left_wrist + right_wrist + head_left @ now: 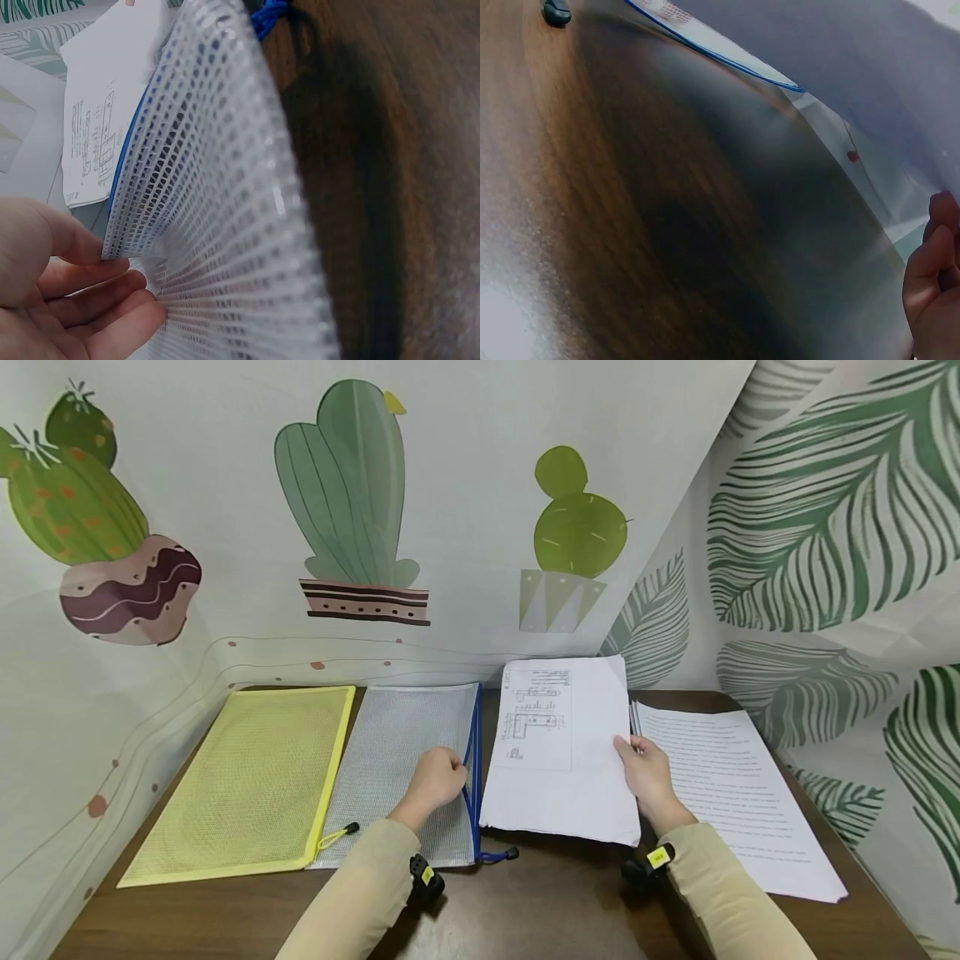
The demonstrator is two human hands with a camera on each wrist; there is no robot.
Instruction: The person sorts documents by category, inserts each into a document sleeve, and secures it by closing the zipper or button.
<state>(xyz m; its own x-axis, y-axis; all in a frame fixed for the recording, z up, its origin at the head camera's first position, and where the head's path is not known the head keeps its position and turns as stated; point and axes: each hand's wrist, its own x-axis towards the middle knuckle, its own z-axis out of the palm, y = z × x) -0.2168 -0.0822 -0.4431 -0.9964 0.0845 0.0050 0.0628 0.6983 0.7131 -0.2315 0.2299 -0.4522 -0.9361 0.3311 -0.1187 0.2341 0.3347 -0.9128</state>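
My left hand [437, 777] pinches the blue-zippered edge of a clear mesh zipper pouch [397, 727]. In the left wrist view, thumb and forefinger hold the pouch's upper layer [225, 187] lifted, its mouth spread, with the other fingers [127, 326] lying against the mesh below. To the right, my right hand [651, 777] grips the right edge of a sheaf of papers [570, 793], its top sheet bearing a technical drawing. The sheaf is raised and tilted above the table beside the pouch. In the right wrist view only its pale underside [840, 52] and some fingers [934, 262] show.
A yellow mesh zipper pouch [240, 768] lies flat at the left. Another stack of printed sheets [735, 793] lies on the right side of the brown wooden table [540, 902]. A cactus-patterned covering [465, 527] rises directly behind the table.
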